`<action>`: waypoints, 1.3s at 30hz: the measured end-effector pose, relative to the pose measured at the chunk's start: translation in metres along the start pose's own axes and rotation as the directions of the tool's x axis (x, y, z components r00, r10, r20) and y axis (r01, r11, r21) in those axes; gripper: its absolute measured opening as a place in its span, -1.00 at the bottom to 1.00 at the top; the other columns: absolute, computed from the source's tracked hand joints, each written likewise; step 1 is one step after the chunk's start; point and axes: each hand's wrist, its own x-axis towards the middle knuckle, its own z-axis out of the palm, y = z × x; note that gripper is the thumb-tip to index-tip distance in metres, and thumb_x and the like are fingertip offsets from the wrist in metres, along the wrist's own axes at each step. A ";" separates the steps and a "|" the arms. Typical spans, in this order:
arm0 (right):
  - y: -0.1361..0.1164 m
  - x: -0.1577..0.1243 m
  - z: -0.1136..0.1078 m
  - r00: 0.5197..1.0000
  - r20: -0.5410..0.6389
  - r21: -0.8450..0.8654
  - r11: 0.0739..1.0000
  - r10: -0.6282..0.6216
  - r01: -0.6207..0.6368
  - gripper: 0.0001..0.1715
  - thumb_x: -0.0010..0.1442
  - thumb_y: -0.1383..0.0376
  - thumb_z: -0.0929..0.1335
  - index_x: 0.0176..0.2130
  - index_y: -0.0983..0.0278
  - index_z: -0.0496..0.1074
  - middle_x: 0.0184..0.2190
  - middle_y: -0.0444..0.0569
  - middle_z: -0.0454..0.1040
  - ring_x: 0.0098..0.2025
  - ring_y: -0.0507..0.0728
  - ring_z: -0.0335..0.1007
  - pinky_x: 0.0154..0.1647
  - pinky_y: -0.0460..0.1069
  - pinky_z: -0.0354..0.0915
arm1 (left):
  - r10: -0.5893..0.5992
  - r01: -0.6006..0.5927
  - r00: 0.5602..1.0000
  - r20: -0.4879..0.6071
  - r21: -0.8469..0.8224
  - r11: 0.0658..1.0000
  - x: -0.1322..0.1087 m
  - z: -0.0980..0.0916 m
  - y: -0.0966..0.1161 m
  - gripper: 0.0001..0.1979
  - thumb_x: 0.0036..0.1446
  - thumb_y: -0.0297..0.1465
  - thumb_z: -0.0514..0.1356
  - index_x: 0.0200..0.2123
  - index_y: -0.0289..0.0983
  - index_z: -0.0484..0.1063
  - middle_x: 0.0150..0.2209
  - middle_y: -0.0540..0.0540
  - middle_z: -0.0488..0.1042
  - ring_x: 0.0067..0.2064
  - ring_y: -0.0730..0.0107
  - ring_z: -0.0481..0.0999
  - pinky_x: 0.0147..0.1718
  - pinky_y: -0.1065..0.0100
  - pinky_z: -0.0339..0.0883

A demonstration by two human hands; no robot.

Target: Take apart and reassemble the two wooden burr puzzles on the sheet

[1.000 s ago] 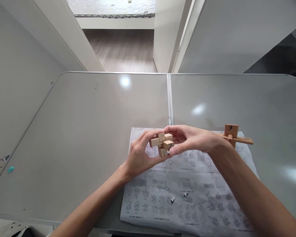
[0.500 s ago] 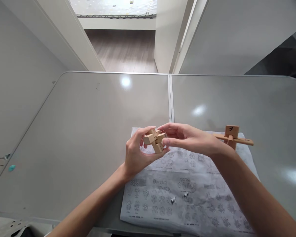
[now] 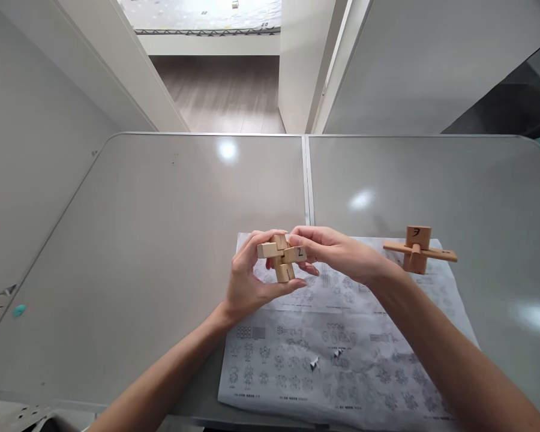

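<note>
Between both hands, above the paper, is a wooden burr puzzle (image 3: 284, 257) of interlocked blocks, with a "2" written on its right block. My left hand (image 3: 249, 273) grips it from the left, fingers over the top and thumb under the bottom. My right hand (image 3: 326, 247) is closed at its right side, thumb and fingers against the pieces behind the "2" block; some fingertips are hidden there. Under the hands lies a printed instruction sheet (image 3: 297, 336) with many small diagrams. To the right, a second wooden puzzle (image 3: 416, 249) marked "3" stands on the sheet.
The grey table (image 3: 139, 258) has a metal seam strip (image 3: 308, 174) running across it from the far edge. Two torn spots (image 3: 314, 363) show in the sheet. A small teal object (image 3: 18, 310) is by the left edge. Beyond the table is a doorway with a wooden floor (image 3: 229, 90).
The burr puzzle has turned slightly, so the "2" now faces me. My right thumb has shifted from its front to the upper right side. The view has moved a little.
</note>
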 end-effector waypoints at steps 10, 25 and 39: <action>0.001 0.001 0.002 0.997 0.017 0.141 0.987 0.079 -0.081 -0.36 0.31 -0.28 0.44 -0.28 0.22 0.36 -0.49 -0.23 0.25 -0.51 -0.01 0.09 -0.42 -0.02 0.18 | -0.003 0.003 1.000 0.001 0.040 0.999 -0.004 0.000 0.000 -0.36 0.01 -0.17 0.59 0.10 -0.12 0.47 -0.06 -0.13 0.55 -0.09 0.20 0.54 -0.19 0.24 0.51; 0.010 0.004 -0.002 0.990 0.130 0.267 0.963 -0.057 0.021 -0.42 0.41 -0.13 0.43 0.17 0.21 0.54 -0.01 0.06 0.54 -0.07 0.15 0.46 0.01 0.06 0.44 | 0.003 0.001 0.999 -0.048 0.072 0.997 -0.001 -0.001 -0.001 -0.38 0.06 -0.17 0.57 0.13 -0.12 0.47 0.03 -0.18 0.56 -0.07 0.17 0.57 -0.23 0.24 0.54; 0.002 -0.003 -0.004 0.987 -0.067 -0.123 0.983 -0.146 0.138 -0.47 0.47 -0.15 0.35 0.04 0.24 0.49 -0.14 0.03 0.56 -0.16 0.16 0.52 -0.08 0.10 0.46 | -0.189 0.189 0.982 0.017 -0.173 0.967 -0.001 -0.003 -0.003 -0.29 0.01 -0.08 0.59 0.16 -0.14 0.48 -0.10 -0.12 0.57 -0.14 0.24 0.57 -0.17 0.24 0.53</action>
